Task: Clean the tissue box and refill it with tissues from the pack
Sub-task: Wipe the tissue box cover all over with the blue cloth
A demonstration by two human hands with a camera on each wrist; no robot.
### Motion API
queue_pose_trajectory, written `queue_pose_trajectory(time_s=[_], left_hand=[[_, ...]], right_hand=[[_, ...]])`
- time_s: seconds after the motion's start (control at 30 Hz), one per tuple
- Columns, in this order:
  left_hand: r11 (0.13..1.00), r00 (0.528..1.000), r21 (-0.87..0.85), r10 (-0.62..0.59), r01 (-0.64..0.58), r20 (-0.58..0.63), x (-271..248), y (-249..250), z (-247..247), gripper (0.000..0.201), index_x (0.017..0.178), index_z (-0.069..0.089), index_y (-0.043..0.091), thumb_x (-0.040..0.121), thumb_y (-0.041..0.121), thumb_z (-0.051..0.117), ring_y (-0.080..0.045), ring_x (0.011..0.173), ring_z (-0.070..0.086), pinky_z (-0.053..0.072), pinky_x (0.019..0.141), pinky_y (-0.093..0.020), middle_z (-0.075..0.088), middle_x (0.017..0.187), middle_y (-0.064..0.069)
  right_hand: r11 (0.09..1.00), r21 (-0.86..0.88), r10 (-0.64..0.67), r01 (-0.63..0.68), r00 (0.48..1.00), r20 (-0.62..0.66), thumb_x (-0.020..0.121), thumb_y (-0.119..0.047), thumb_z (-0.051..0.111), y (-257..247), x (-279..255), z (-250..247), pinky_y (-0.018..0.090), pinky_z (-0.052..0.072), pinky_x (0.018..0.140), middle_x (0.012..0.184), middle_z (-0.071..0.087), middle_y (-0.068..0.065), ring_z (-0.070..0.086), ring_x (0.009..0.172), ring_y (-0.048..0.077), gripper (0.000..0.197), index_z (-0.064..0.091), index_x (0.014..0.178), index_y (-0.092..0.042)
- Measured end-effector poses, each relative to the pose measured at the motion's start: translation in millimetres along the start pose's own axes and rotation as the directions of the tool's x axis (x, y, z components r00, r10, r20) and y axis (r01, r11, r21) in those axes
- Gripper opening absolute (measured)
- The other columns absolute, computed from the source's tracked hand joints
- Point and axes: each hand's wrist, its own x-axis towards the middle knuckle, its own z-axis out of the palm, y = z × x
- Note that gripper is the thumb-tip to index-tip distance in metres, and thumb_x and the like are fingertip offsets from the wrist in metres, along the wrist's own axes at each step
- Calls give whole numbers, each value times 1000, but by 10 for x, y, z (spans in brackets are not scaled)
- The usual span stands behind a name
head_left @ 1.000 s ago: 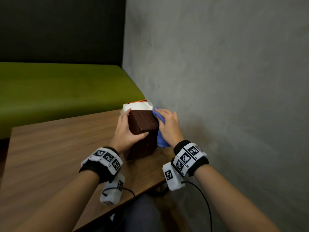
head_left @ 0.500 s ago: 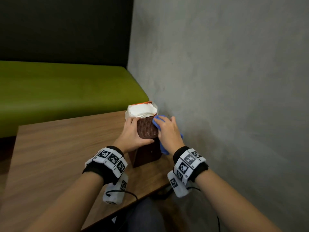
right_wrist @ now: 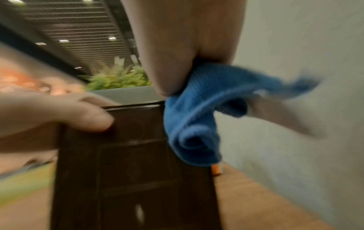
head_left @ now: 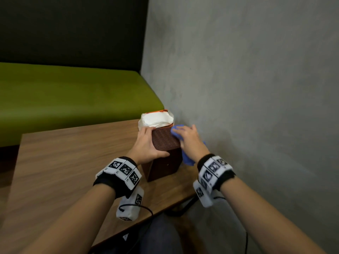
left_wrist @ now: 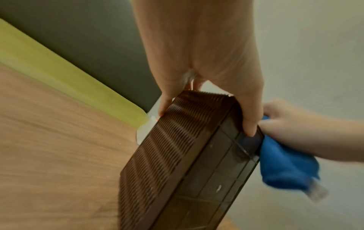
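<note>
The left hand (head_left: pixel 146 143) gripped the brown tissue box (head_left: pixel 165 142), stood on end on the worktop (head_left: pixel 64 162). The right hand (head_left: pixel 190 142) pressed a blue cloth (left_wrist: pixel 285 168) against its right side, apparently clutching it. The tissue pack (head_left: pixel 156 119) sat just beyond.

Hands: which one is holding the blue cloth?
The right hand, nearest the grey wall, holds the blue cloth against the brown tissue box. The left hand just grips the box, with no cloth.

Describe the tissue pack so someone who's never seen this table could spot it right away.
Find the wooden table where it meets the grey wall. The tissue pack sits in that far corner, just behind the brown tissue box. It's the only white, crinkly bundle, with an orange edge on top.
</note>
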Motion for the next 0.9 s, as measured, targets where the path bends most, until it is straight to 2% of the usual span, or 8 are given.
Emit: queue_pose_trajectory(time_s=[0.1, 0.23, 0.33, 0.43, 0.5, 0.63, 0.77, 0.9], left_hand=[[1000, 1000, -10, -16, 16, -12, -9, 30, 8, 119, 132, 36, 3, 31, 59, 65, -27, 124, 38, 31, 106, -33, 38, 129, -14], [1000, 1000, -9, 15, -15, 1, -1, 19, -30, 110, 127, 42, 1, 35, 59, 48, -31, 121, 40, 32, 104, -35, 45, 124, -19], [1000, 1000, -5, -19, 19, 10, 3, 1, -72, 116, 131, 38, 2, 30, 58, 50, -31, 123, 40, 33, 106, -35, 42, 127, -18], [1000, 1000, 18, -20, 20, 24, 9, 26, -44, 128, 134, 35, 1, 24, 64, 54, -30, 127, 37, 31, 109, -34, 38, 132, -17], [1000, 1000, 17, -17, 17, 22, 20, 45, -42, 129, 134, 34, 0, 24, 64, 54, -30, 127, 36, 30, 110, -35, 36, 132, -17], [1000, 1000, 2, 20, -20, 4, 19, -31, -66, 110, 127, 42, -1, 35, 59, 49, -33, 121, 40, 32, 106, -37, 47, 123, -20], [1000, 1000, -9, -4, 4, 5, -6, -53, -97, 117, 132, 38, 3, 30, 59, 53, -31, 123, 40, 34, 107, -36, 41, 127, -18], [999, 999, 39, -9, 7, 46, 12, -2, -85, 124, 134, 34, 4, 28, 61, 63, -30, 125, 39, 35, 108, -38, 37, 132, -16]], right_hand=[[979, -87, 191, -183, 978, 88, 86, -12, 38, -117, 281, 57, 42, 29, 85, 101, 68, 16, 57, 99, 35, 29, 66, 91, -10], [998, -11, -69, 69, 996, 61, 85, -1, 49, -629, 150, 129, 42, 34, 90, 116, 66, 14, 50, 99, 35, 28, 65, 108, -5], [976, 105, -193, 193, 981, -7, 80, 4, 54, -538, -158, 24, 31, 33, 82, 115, 67, 13, 47, 88, 32, 35, 65, 112, -6], [999, -12, 46, -47, 997, -63, 75, -1, 47, -155, -63, 71, 33, 30, 75, 103, 71, 12, 57, 87, 34, 34, 70, 98, -11], [981, -43, 192, -191, 981, 22, 81, -5, 45, -145, 167, 81, 36, 26, 81, 107, 69, 10, 57, 102, 34, 28, 68, 93, -13], [1000, 23, 4, -5, 999, 39, 83, 1, 51, -663, 213, 143, 40, 31, 92, 117, 65, 16, 51, 104, 35, 29, 65, 108, -4], [974, 85, -201, 210, 975, -99, 75, 3, 57, -476, -179, 55, 27, 32, 77, 106, 70, 15, 46, 84, 27, 34, 67, 107, -5], [990, -19, 138, -138, 990, 2, 77, 3, 50, -84, 89, -18, 33, 26, 81, 105, 69, 19, 57, 93, 39, 32, 68, 101, -6]])
